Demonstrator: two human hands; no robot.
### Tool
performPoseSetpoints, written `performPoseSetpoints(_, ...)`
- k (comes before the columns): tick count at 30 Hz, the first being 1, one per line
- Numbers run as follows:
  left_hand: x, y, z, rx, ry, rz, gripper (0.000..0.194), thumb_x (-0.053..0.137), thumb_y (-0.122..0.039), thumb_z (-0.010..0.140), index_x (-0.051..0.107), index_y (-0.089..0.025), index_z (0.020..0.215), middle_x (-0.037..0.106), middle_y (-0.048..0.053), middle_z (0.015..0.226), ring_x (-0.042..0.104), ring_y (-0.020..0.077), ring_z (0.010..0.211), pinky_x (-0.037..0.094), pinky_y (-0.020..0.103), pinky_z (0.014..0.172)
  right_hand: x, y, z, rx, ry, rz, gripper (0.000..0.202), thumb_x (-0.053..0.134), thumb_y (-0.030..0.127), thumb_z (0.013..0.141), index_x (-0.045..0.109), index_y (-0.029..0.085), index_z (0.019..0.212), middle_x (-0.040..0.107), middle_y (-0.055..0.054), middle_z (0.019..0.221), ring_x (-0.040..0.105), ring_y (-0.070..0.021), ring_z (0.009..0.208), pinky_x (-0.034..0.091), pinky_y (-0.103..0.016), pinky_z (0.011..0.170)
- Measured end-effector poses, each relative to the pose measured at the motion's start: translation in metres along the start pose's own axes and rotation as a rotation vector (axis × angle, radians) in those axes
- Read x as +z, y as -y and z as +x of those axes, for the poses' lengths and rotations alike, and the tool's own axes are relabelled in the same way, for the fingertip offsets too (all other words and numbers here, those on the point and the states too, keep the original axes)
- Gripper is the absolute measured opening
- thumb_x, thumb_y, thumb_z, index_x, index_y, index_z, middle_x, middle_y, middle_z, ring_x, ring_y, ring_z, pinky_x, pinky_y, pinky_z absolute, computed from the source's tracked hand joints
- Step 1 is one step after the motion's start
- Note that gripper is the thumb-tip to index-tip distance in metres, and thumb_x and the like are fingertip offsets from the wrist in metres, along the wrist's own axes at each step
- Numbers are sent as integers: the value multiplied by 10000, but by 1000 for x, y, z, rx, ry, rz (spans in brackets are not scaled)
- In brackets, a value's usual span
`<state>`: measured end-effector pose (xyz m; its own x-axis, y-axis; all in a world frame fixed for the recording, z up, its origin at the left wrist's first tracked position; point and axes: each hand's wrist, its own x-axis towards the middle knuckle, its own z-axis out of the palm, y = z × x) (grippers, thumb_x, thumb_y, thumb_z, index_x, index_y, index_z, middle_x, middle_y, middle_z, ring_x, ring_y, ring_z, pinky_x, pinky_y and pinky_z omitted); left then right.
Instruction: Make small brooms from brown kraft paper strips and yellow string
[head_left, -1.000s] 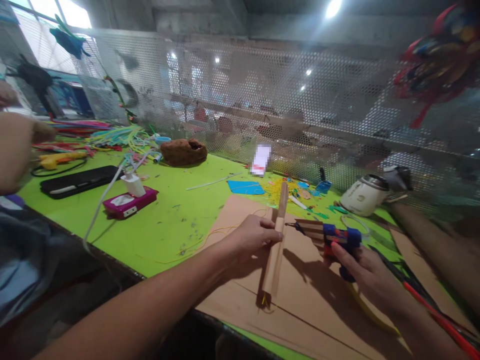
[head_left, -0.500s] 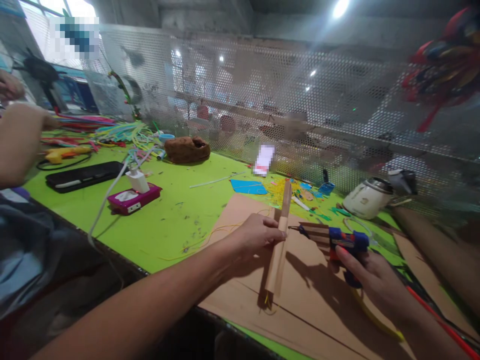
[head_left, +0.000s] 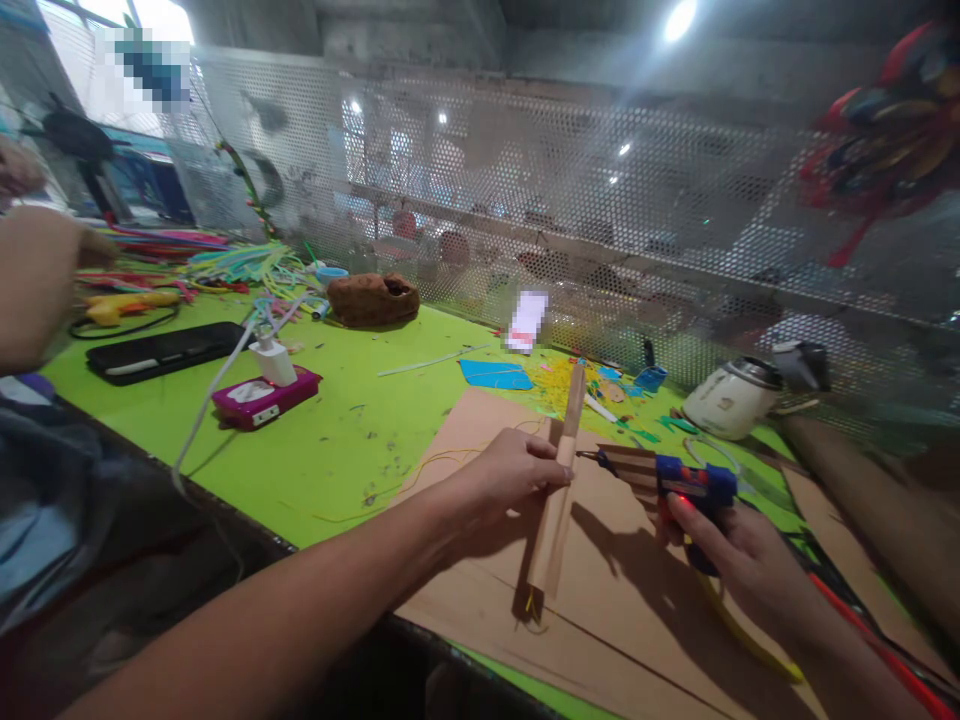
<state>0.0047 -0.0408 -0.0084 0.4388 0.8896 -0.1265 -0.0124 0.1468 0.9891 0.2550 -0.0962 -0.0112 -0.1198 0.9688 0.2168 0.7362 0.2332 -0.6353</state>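
Note:
My left hand is closed on a long narrow strip of folded brown cardboard, with thumb and fingers pinching it near its middle. Thin yellow string pokes out of the strip's near end. In my right hand is a blue glue gun, my fingers wrapped round its handle. Its nozzle points left and comes close to the strip beside my left fingertips; whether it touches I cannot tell. Beneath both hands lies a flat brown cardboard sheet, with loose yellow string on its left part.
Behind the strip lie yellow string scraps and a blue piece. A white kettle-like pot stands at right. Leftward are a magenta power strip, a black case and a brown pouch. Another person's arm reaches in. A perforated metal screen borders the table.
Almost nothing differs. The view has shifted very slightly, while both hands, the cardboard strip and the glue gun keep nearly the same positions.

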Motion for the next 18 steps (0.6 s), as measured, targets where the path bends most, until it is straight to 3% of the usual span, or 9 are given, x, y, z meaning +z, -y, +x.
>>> performPoseSetpoints(4,-1,2,1,-10,10,9,82,606,-190,600,652,-128,626,454,-8,516,360,92,461,210,252,453,1,1,1,3,-9,17,483,419,564,864,624,187,641,633,-55,645,593,-205,619,475,-292,549)
performPoseSetpoints(10,-1,0,1,35,5,64,109,595,-187,603,567,-150,505,413,-23,461,336,87,453,206,259,458,2,3,-1,-7,-32,4,460,411,531,877,616,190,648,625,-50,644,583,-210,637,464,-307,591)
performPoseSetpoints(18,-1,-1,-1,54,-17,105,169,590,-168,600,506,-164,453,380,-28,444,320,86,448,200,263,461,-5,3,-1,-17,73,25,485,443,580,842,618,189,614,605,-40,608,555,-190,580,452,-281,530)
